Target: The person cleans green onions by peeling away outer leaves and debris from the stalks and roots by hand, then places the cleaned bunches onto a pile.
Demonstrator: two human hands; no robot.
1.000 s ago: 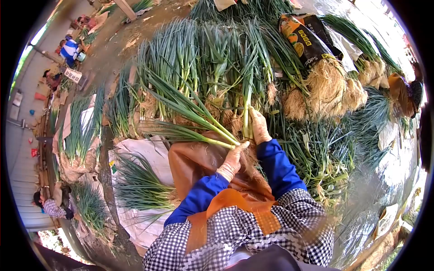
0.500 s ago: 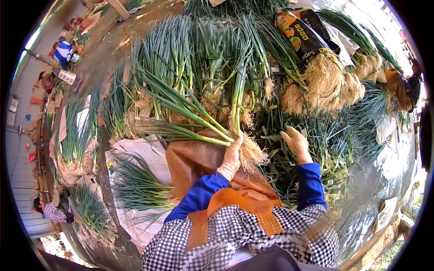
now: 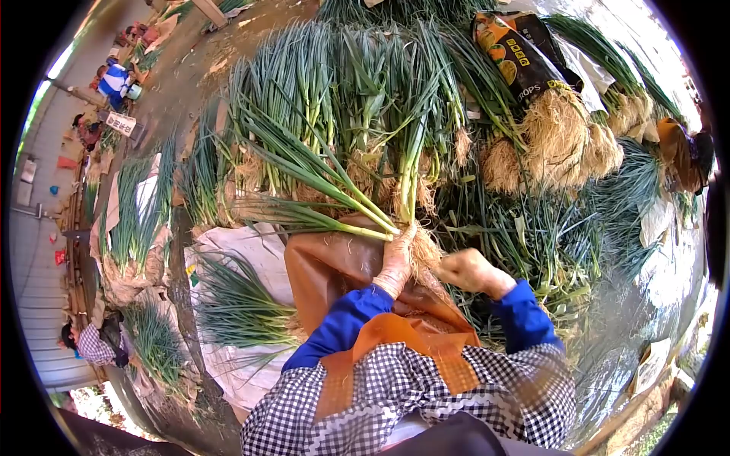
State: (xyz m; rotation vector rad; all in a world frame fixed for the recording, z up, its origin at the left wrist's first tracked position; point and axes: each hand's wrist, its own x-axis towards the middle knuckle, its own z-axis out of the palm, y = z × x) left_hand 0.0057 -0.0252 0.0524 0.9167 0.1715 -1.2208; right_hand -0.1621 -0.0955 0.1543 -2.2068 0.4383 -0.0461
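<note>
My left hand [image 3: 397, 260] is wrapped round the base of several scallions [image 3: 365, 204], whose green leaves fan out up and to the left. Their pale, stringy roots [image 3: 426, 251] stick out on the right side of that hand. Close beside the root tips is my right hand [image 3: 470, 271], its fingers curled closed; whatever they may pinch is hidden. An orange-brown apron [image 3: 323, 262] lies over my lap below the scallions.
Rows of scallions [image 3: 285, 91] lie ahead. A black printed bag [image 3: 525, 64] covers part of a bundle with thick roots [image 3: 555, 133]. Loose leaves [image 3: 525, 235] are heaped at right. More scallions [image 3: 239, 304] rest on a white sheet [image 3: 228, 361]. Other people [image 3: 114, 82] sit far left.
My right hand has moved down and left from over the leaf heap to the roots, and its fingers have curled closed. My left hand keeps its hold on the scallions.
</note>
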